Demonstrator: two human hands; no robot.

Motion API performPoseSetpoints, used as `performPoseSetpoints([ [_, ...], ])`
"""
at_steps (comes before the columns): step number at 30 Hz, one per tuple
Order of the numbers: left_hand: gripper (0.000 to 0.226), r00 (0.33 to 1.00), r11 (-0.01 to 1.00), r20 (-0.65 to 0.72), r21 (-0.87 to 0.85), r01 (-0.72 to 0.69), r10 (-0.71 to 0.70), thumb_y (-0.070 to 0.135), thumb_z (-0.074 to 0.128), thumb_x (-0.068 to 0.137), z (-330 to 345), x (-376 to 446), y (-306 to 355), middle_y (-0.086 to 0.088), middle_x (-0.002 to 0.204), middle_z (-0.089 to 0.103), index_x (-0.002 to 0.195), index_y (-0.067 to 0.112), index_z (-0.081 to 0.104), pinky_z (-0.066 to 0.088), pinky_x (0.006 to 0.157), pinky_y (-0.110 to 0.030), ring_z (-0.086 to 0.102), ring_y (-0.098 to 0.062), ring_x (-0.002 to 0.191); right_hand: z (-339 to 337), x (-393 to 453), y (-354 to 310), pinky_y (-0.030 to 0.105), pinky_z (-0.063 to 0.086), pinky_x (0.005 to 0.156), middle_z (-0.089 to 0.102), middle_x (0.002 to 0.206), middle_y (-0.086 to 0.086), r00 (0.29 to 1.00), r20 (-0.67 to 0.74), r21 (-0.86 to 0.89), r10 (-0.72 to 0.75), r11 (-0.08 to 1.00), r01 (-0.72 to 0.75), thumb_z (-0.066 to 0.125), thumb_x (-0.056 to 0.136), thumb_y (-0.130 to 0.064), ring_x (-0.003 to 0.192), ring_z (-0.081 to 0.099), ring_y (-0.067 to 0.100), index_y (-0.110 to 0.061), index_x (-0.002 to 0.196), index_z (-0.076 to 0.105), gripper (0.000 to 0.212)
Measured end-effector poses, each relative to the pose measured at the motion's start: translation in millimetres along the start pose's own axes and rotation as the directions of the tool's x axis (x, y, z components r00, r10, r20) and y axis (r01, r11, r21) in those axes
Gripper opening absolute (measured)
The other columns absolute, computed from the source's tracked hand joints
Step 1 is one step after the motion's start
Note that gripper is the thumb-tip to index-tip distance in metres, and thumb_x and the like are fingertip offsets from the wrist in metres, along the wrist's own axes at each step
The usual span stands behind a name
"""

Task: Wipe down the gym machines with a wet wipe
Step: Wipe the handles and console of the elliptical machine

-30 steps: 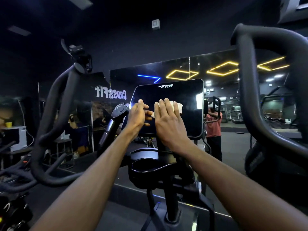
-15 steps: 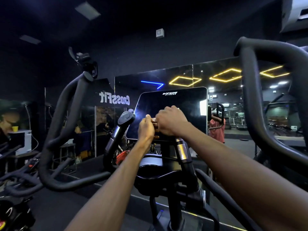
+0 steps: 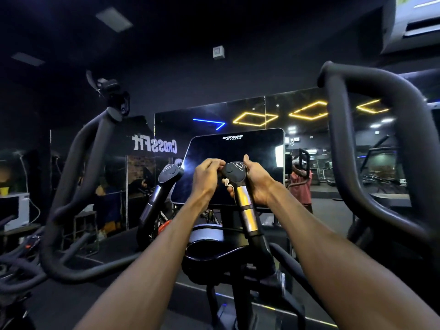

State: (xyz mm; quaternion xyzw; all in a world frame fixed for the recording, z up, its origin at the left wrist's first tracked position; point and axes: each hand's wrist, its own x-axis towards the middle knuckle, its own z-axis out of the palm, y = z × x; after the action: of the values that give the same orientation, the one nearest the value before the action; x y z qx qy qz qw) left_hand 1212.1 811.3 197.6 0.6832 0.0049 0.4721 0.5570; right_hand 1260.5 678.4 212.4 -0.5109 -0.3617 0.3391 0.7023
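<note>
An elliptical machine stands in front of me with a dark console screen (image 3: 235, 163). Its right inner handle (image 3: 246, 210) has a black cap and shiny metal bands. My right hand (image 3: 259, 184) wraps around this handle just below the cap, from the right. A small white bit of the wet wipe (image 3: 229, 182) sticks out between those fingers and the handle; the rest of it is hidden. My left hand (image 3: 206, 177) is curled, with its fingertips pinching the left edge of the cap. The left inner handle (image 3: 166, 179) stands free beside the screen.
Large black swing arms curve up at the left (image 3: 78, 177) and at the right (image 3: 342, 148). A mirror wall (image 3: 297, 108) behind shows ceiling lights, other machines and a person's reflection. A white box (image 3: 16, 208) sits on a table at far left.
Both hands left the console screen and came down onto the right inner handle. The wipe, spread flat on the screen before, is now bunched in my right hand against the handle.
</note>
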Motion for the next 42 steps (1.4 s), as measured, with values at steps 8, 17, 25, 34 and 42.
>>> performPoseSetpoints([
  [8, 0.039, 0.982, 0.971, 0.184, 0.223, -0.082, 0.04, 0.025, 0.046, 0.099, 18.9, 13.9, 11.2, 0.004, 0.085, 0.072, 0.071, 0.026, 0.072, 0.052, 0.083, -0.039, 0.065, -0.02, 0.089, -8.0, -22.0, 31.2, 0.03, 0.048, 0.055, 0.057, 0.067, 0.014, 0.999, 0.036, 0.099, 0.039, 0.994, -0.043, 0.013, 0.097, -0.071, 0.053, 0.055, 0.024, -0.002, 0.091, 0.061, 0.084],
  [17, 0.057, 0.976, 0.916, 0.17, 0.353, -0.189, 0.136, 0.039, 0.028, 0.107, 35.2, 11.9, -1.2, -0.008, 0.081, 0.067, 0.09, 0.001, 0.066, 0.047, 0.08, -0.037, 0.062, -0.026, 0.084, -18.0, -37.0, 55.3, 0.028, 0.047, 0.049, 0.059, 0.071, 0.013, 0.994, 0.095, 0.167, 0.049, 0.984, -0.064, 0.02, 0.094, -0.074, 0.05, 0.051, 0.022, -0.006, 0.093, 0.065, 0.082],
  [25, 0.084, 0.979, 0.954, 0.121, 0.233, -0.187, 0.163, 0.084, 0.013, 0.083, 34.0, -1.2, -5.3, -0.002, 0.088, 0.072, 0.089, 0.023, 0.071, 0.051, 0.092, -0.046, 0.067, -0.021, 0.091, -6.2, -42.2, 64.2, 0.028, 0.046, 0.048, 0.055, 0.058, 0.013, 0.987, -0.156, -0.006, -0.029, 1.0, 0.028, 0.016, 0.098, -0.07, 0.046, 0.051, 0.024, -0.003, 0.078, 0.057, 0.08],
  [34, 0.065, 0.982, 0.969, -0.002, 0.164, -0.185, 0.187, 0.062, 0.022, 0.1, 41.2, -4.5, -11.3, 0.003, 0.093, 0.071, 0.092, 0.023, 0.074, 0.046, 0.082, -0.025, 0.064, -0.012, 0.09, 31.4, -52.5, 125.9, 0.044, 0.046, 0.081, 0.055, 0.125, 0.015, 0.531, -0.355, -0.935, -0.769, 0.305, -0.182, 0.03, 0.104, -0.041, 0.107, 0.057, 0.036, -0.009, 0.145, 0.031, 0.052],
  [42, 0.043, 0.964, 0.978, -0.184, 0.114, -0.172, 0.191, 0.04, 0.037, 0.106, 51.6, -21.8, -4.2, 0.0, 0.09, 0.07, 0.095, 0.015, 0.07, 0.046, 0.077, -0.023, 0.063, -0.012, 0.083, 28.2, -65.9, 166.6, 0.046, 0.047, 0.087, 0.046, 0.133, 0.014, 0.473, -0.344, -0.938, -0.811, 0.324, -0.127, 0.036, 0.101, -0.047, 0.114, 0.052, 0.035, -0.01, 0.153, 0.018, 0.066],
])
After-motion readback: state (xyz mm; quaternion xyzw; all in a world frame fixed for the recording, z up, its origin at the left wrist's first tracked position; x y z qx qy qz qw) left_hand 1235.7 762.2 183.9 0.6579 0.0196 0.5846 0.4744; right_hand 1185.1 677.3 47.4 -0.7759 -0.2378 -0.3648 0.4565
